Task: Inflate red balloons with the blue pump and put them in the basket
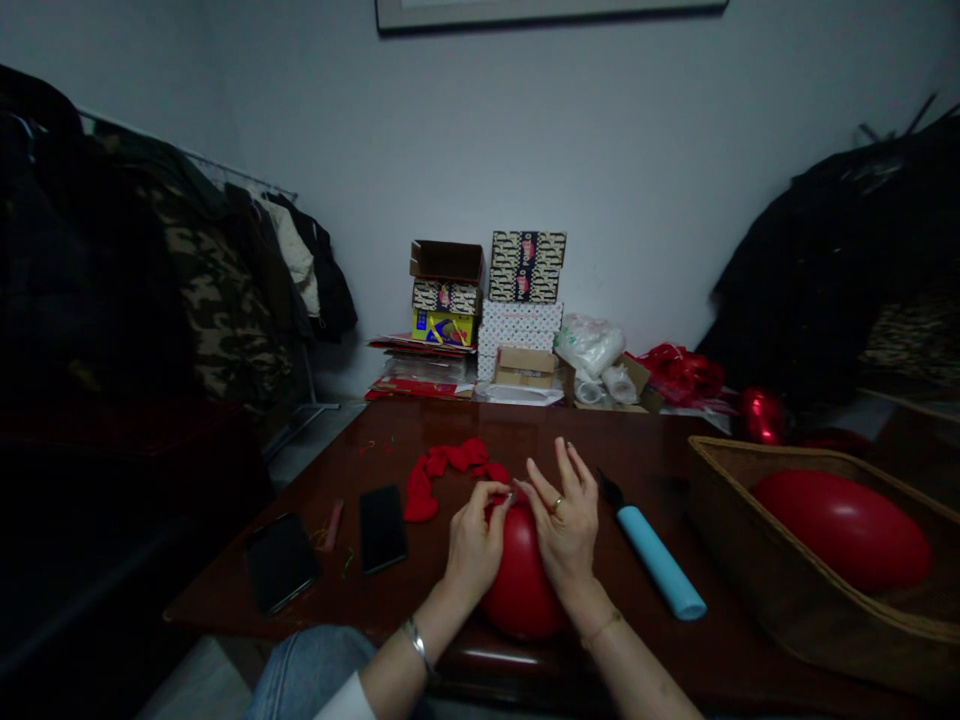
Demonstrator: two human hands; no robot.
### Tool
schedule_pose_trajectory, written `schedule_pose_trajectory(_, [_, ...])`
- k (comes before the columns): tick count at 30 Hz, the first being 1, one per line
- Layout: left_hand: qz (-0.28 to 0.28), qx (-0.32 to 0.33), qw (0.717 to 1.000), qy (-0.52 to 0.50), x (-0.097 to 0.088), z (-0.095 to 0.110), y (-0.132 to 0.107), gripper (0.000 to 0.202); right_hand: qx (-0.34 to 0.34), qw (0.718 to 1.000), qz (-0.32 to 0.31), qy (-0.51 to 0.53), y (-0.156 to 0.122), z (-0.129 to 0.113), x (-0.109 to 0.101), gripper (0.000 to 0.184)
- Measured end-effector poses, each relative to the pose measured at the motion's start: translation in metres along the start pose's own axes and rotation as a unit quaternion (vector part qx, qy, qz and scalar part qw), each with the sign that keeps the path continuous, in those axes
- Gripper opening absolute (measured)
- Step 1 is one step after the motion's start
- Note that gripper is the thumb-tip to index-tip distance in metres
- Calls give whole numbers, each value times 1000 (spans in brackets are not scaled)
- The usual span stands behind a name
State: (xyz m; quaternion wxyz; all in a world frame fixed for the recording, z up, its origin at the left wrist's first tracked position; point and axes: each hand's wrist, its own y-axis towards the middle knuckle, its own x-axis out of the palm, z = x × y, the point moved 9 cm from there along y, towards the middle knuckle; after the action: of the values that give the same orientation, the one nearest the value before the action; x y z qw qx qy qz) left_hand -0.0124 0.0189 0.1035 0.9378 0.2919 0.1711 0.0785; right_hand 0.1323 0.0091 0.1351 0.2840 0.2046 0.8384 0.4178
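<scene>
An inflated red balloon sits between my forearms near the table's front edge, its neck uppermost. My left hand pinches the neck between thumb and fingertips. From the other side my right hand, a ring on one finger, grips the neck with thumb and forefinger while its other fingers stretch upward. The fingertips partly hide the neck, so I cannot tell whether it is knotted. Just beyond my hands, a curved string of limp red balloons lies on the table. To the right is a light-blue balloon pump with a dark nozzle.
Two dark phones lie at left, with a small reddish strip and thin ties nearby. A wicker basket holding another red balloon stands at right. Stacked boxes and plastic bags line the back; clothes racks flank the table.
</scene>
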Motion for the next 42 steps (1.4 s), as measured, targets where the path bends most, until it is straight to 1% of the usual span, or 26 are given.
schedule_pose_trajectory(3, [-1,-34,997,-66,-2,-6,3,10,40,997,-53,43,-3,14,12,31])
schedule_pose_trajectory(7, [-19,-102,973,-204,2,-23,8,16,42,989,-124,61,-8,22,25,31])
schedule_pose_trajectory(9, [-26,-112,966,-230,3,-27,11,17,35,985,-154,67,-10,20,31,29])
schedule_pose_trajectory(11, [-35,-110,968,-224,4,-27,13,17,26,981,-180,71,-11,16,36,23])
schedule_pose_trajectory(13, [-49,-98,972,-206,3,-23,13,15,18,978,-196,73,-11,10,39,14])
schedule_pose_trajectory(15, [-45,-62,981,-175,-4,-12,14,14,18,978,-197,71,-9,6,40,8])
schedule_pose_trajectory(16, [-38,-36,987,-150,-10,-5,15,14,21,979,-193,67,-8,5,39,9])
schedule_pose_trajectory(17, [-15,-1,994,-108,-19,4,15,16,24,980,-186,62,-6,5,38,10])
schedule_pose_trajectory(18, [11,38,998,-41,-29,14,15,17,27,982,-179,56,-6,4,37,10])
schedule_pose_trajectory(19, [28,78,996,30,-35,24,13,14,30,983,-173,50,-5,5,35,10])
schedule_pose_trajectory(21, [21,149,978,142,-36,41,8,8,29,985,-165,38,-5,5,34,8])
schedule_pose_trajectory(23, [17,189,957,218,-34,50,3,8,25,987,-158,26,-5,5,33,6])
schedule_pose_trajectory(24, [17,198,949,245,-32,52,1,9,22,988,-155,19,-5,5,33,6])
schedule_pose_trajectory(27, [25,205,934,293,-29,54,-3,13,12,989,-145,-5,-7,3,32,6])
schedule_pose_trajectory(33, [21,214,922,322,-24,57,-6,17,-27,988,-141,-55,-8,-12,34,4])
schedule_pose_trajectory(37, [13,205,924,323,-21,55,-6,17,-59,985,-143,-79,-8,-24,33,7])
schedule_pose_trajectory(42, [-5,182,933,311,-21,44,-2,14,-89,980,-150,-93,-7,-31,34,10])
